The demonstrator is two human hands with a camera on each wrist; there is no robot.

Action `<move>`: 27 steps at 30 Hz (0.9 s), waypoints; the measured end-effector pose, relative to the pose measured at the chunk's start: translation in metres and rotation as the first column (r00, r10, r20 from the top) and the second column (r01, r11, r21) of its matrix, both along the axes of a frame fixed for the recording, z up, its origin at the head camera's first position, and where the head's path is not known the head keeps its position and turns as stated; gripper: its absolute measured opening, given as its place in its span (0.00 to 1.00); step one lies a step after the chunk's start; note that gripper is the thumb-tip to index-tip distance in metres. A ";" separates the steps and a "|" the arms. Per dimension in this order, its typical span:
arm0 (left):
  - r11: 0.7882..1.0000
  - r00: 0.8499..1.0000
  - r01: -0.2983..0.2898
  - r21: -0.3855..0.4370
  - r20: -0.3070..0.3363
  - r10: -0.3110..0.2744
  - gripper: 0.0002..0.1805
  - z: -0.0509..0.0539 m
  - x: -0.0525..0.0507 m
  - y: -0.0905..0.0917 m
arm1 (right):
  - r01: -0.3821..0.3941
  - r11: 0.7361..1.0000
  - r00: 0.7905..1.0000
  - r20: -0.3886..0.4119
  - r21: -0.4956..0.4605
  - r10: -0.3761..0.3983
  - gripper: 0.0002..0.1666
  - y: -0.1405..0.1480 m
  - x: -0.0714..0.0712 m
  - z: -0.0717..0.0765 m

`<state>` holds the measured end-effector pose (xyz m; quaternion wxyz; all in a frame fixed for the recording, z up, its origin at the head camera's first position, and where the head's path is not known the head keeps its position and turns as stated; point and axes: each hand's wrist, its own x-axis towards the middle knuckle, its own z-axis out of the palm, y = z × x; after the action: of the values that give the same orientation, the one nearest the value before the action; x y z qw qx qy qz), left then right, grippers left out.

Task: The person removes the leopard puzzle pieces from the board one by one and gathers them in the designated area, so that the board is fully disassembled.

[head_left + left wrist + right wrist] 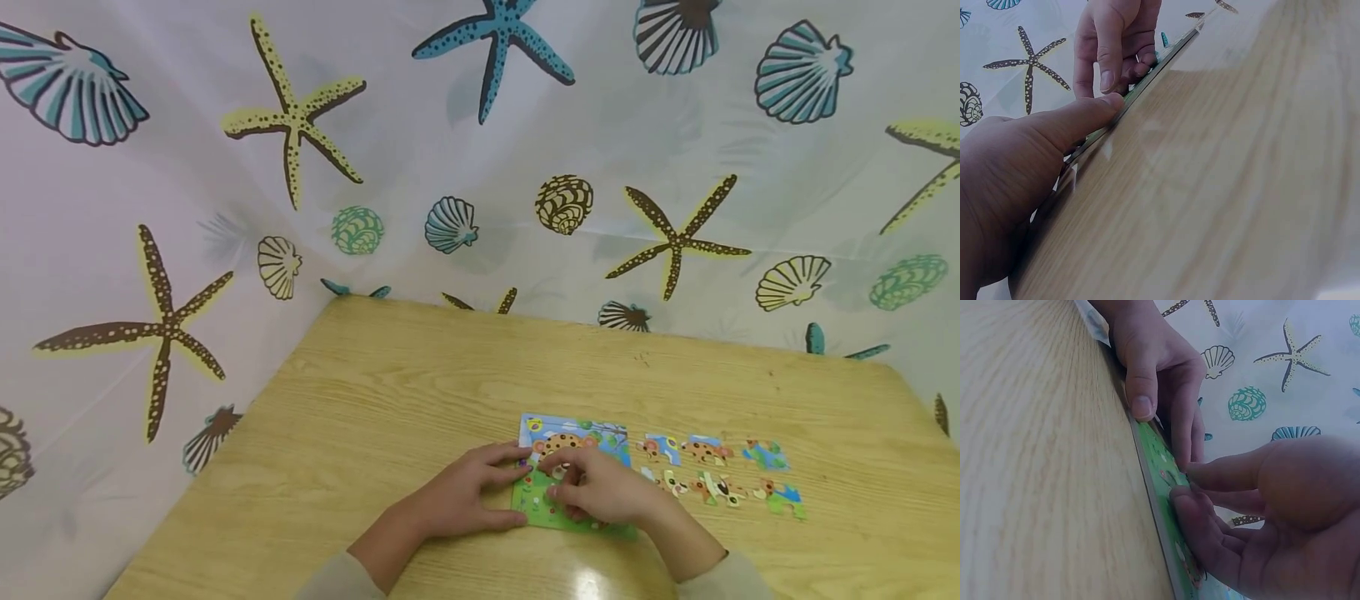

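A flat jigsaw puzzle board (540, 514) with a spotted animal, blue sky and green grass lies on the table. My left hand (474, 492) rests along its left edge, fingers spread and fairly straight, thumb at the near left corner. Over the board's middle is my right hand (603, 487), its index finger reaching down to the picture and its other fingers bent. In the right wrist view the right hand's thumb and index finger (1222, 474) sit apart at the board's surface, with no loose piece visible between them. The right hand covers part of the picture.
Loose puzzle pieces lie in two rows right of the board, among them a spotted-body piece (705, 451), a blue-green piece (767, 455) and a green-edged piece (786, 498). The wooden table (390, 375) meets a shell-and-starfish patterned cloth (480, 275) behind and at the sides.
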<state>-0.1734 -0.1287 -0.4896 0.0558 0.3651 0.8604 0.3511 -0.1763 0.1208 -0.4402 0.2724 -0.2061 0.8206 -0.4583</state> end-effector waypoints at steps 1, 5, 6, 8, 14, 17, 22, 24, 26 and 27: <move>1.000 1.000 0.000 0.001 0.003 0.000 0.36 0.000 0.000 0.000 | 0.002 1.000 1.000 0.005 -0.003 -0.002 0.21 0.000 0.000 0.000; 1.000 1.000 0.002 -0.001 0.006 -0.002 0.36 0.002 0.001 0.000 | 0.023 0.999 0.999 0.024 -0.032 -0.022 0.19 0.000 -0.002 -0.001; 1.000 1.000 0.002 0.000 0.002 -0.002 0.36 0.002 0.001 0.000 | 0.031 0.999 0.999 0.027 -0.043 -0.029 0.19 -0.001 -0.002 -0.001; 1.000 1.000 0.003 0.001 -0.006 -0.003 0.36 0.003 0.001 0.000 | 0.048 0.997 0.998 0.030 -0.060 -0.046 0.19 -0.001 -0.003 0.000; 1.000 1.000 0.005 0.003 -0.008 -0.005 0.35 0.003 0.001 0.000 | 0.101 0.992 0.995 0.007 -0.072 -0.101 0.14 -0.002 -0.002 0.006; 1.000 1.000 0.007 0.002 -0.008 -0.007 0.35 0.003 0.001 0.000 | 0.129 0.990 0.991 -0.029 -0.054 -0.131 0.10 0.001 -0.001 0.009; 1.000 1.000 -0.004 -0.006 -0.001 0.004 0.35 0.003 0.001 0.001 | 0.160 0.985 0.987 -0.020 -0.069 -0.162 0.11 0.011 0.000 0.009; 1.000 1.000 -0.008 -0.006 0.000 0.008 0.35 0.003 0.000 0.001 | 0.168 0.981 0.986 0.000 -0.095 -0.168 0.14 0.015 0.001 0.008; 1.000 1.000 -0.009 -0.008 -0.013 0.009 0.35 0.002 0.000 0.001 | 0.171 0.978 0.985 0.024 -0.120 -0.169 0.16 0.018 0.002 0.006; 1.000 1.000 -0.009 -0.008 -0.018 0.009 0.35 0.002 0.000 0.001 | 0.172 0.976 0.985 0.038 -0.132 -0.168 0.17 0.020 0.002 0.005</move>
<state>-0.1734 -0.1281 -0.4881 0.0478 0.3640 0.8640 0.3445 -0.1738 0.1408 -0.4355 0.2287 -0.1469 0.7987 -0.5368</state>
